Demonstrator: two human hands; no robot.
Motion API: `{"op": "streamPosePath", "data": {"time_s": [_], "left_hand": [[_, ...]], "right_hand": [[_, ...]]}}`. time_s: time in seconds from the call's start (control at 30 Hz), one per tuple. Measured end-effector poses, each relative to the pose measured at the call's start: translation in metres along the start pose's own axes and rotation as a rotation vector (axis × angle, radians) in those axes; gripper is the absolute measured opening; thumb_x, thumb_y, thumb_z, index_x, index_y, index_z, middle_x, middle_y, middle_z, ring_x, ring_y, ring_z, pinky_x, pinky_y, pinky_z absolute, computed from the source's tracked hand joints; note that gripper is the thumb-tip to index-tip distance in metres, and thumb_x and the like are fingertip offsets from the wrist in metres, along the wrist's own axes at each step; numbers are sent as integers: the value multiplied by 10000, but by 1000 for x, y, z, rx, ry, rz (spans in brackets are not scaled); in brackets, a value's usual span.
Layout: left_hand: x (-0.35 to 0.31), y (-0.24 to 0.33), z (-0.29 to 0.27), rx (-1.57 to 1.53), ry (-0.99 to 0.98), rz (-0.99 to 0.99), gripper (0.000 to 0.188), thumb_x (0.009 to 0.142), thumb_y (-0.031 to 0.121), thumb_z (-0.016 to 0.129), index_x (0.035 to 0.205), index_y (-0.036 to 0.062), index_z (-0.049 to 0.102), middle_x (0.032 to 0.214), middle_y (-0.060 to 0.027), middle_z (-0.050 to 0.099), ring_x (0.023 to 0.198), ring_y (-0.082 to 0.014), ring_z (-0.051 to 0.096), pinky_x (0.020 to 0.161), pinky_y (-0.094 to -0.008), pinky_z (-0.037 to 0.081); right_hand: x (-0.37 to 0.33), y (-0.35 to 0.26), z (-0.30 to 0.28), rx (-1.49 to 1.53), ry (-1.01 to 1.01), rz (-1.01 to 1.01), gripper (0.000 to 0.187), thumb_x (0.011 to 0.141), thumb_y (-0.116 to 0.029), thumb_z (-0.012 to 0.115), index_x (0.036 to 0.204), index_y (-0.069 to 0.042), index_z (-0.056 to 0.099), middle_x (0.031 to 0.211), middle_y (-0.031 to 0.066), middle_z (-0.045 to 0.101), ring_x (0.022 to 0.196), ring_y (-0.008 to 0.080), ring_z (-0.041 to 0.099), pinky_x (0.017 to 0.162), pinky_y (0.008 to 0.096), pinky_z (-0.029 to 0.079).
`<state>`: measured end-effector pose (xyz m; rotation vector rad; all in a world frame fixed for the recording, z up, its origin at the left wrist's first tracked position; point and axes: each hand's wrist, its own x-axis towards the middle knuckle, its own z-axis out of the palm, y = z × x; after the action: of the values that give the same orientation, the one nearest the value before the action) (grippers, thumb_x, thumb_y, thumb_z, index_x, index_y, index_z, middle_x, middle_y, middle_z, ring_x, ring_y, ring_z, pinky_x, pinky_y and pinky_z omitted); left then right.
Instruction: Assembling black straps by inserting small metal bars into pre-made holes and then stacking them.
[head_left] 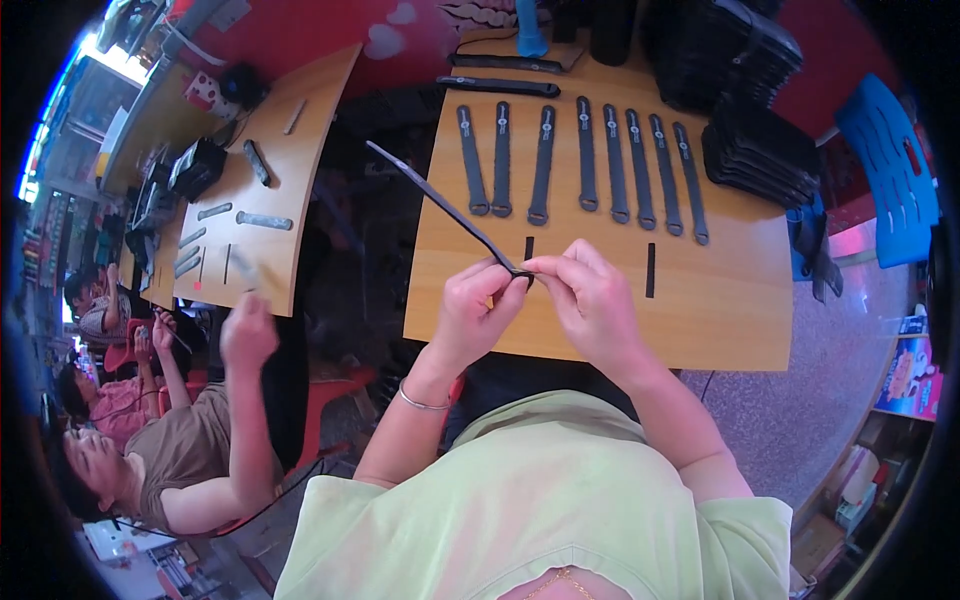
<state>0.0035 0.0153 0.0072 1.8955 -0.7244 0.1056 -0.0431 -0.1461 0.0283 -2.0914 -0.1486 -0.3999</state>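
A long dark strap (440, 203) slants up and to the left from my fingers, its far end free in the air above the table. My left hand (474, 312) is closed on the strap's near end. Thumb and fingers of my right hand (592, 310) pinch the tip of that same end, close beside the left. A bit of dark material curls between the fingertips; its details are too small to tell. Beyond my hands, several flat grey straps with a ring at the near end, such as this strap (542, 165), lie in a row on the wooden table (720, 310).
Two short black strips, one (651, 270) on the right and another (529, 247) behind my hands, lie on the tabletop. Black stacks (760, 150) stand at the far right. A blue chair (890, 170) is beyond them. Co-workers sit left at another table (300, 200).
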Motion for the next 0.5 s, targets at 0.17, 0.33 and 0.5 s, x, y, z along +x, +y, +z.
{"op": "streamPosePath", "data": {"time_s": [0.17, 0.33, 0.5], "left_hand": [[-10, 11, -8, -115, -77, -10, 147, 796, -21, 608, 662, -19, 547, 613, -76, 517, 517, -176, 489, 482, -291, 379], [-35, 30, -18, -241, -372, -90, 186, 803, -13, 585, 624, -24, 537, 643, -82, 571, 586, -147, 548, 520, -266, 405], [-49, 22, -21, -423, -122, -16, 181, 806, -26, 531, 627, -29, 559, 726, -104, 605, 644, -156, 559, 579, -264, 432]], "right_hand": [[1, -5, -1, -75, 126, -109, 148, 788, 8, 664, 915, -63, 688, 693, 67, 475, 585, 194, 510, 524, 309, 404], [11, -13, -22, -292, 268, -132, 131, 792, -3, 658, 900, -70, 689, 690, 61, 482, 604, 196, 521, 531, 306, 407], [-1, -17, -44, -151, 6, -212, 175, 797, -52, 658, 963, -99, 683, 734, 39, 529, 571, 158, 503, 493, 270, 378]]}}
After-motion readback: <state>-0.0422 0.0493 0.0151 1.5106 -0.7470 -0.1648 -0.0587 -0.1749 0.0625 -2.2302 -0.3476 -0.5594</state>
